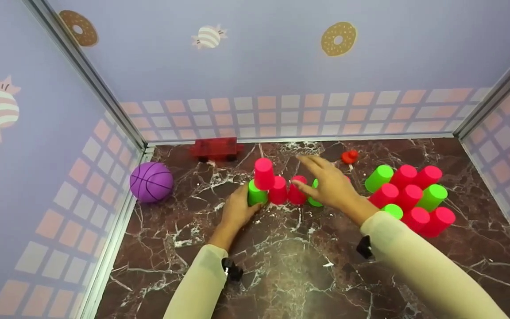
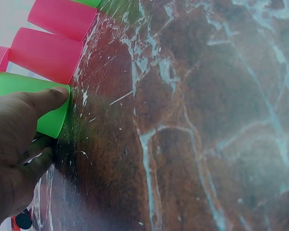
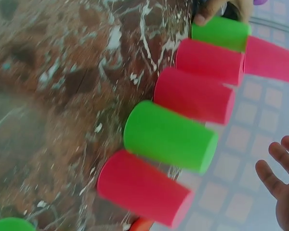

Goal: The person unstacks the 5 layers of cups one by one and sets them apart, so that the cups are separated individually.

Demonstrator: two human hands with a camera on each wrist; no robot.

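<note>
An upside-down row of cups runs across the middle in the head view: a green cup [image 1: 258,195] at the left end, pink cups [image 1: 277,191] beside it, then another green cup [image 3: 171,136] and a pink cup [image 3: 142,188] at the right end. One more pink cup [image 1: 264,173] stands on top at the left, bridging the end green cup and its pink neighbour. My left hand [image 1: 236,210] holds the end green cup low down, thumb across its front and fingers behind. Above the row's right half, my right hand [image 1: 330,184] is spread, with nothing in it.
At right, a cluster of pink and green cups [image 1: 410,197] stands upside down. A purple ball [image 1: 151,182] sits by the left wall. Along the back are a translucent red toy car [image 1: 216,149] and a small red object [image 1: 349,156]. Walls enclose the marbled surface [image 1: 281,274] at the back and sides.
</note>
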